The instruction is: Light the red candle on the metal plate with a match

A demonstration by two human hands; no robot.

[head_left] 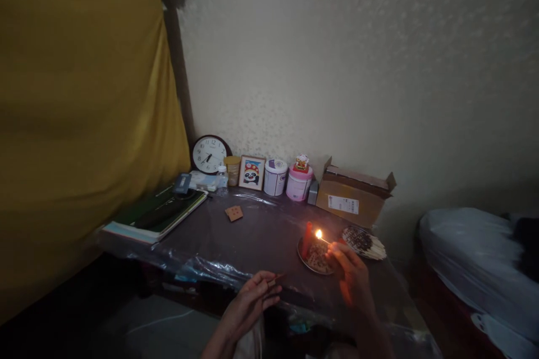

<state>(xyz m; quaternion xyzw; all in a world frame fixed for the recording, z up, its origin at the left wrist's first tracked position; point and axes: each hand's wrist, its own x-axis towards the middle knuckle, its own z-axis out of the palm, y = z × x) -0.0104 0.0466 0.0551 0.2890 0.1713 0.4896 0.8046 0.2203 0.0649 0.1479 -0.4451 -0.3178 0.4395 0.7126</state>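
Observation:
My right hand [349, 272] pinches a burning match [324, 240], its flame pointing left beside the top of a red candle [307, 240]. The candle stands upright on a small round plate [316, 273] that bears brownish bits I cannot make out. A pile of dark-headed matches [366, 242] lies just behind my right hand. At the table's front edge, my left hand [255, 297] is closed on a small thin brownish piece [274, 279], mostly hidden by the fingers.
The plastic-covered table [252, 235] holds a green book [162, 213] at left and a small brown card [234, 213]. Along the wall stand a clock [209, 154], a panda picture [251, 173], tins [275, 177] and an open cardboard box [351, 196]. A yellow curtain [84, 112] hangs left.

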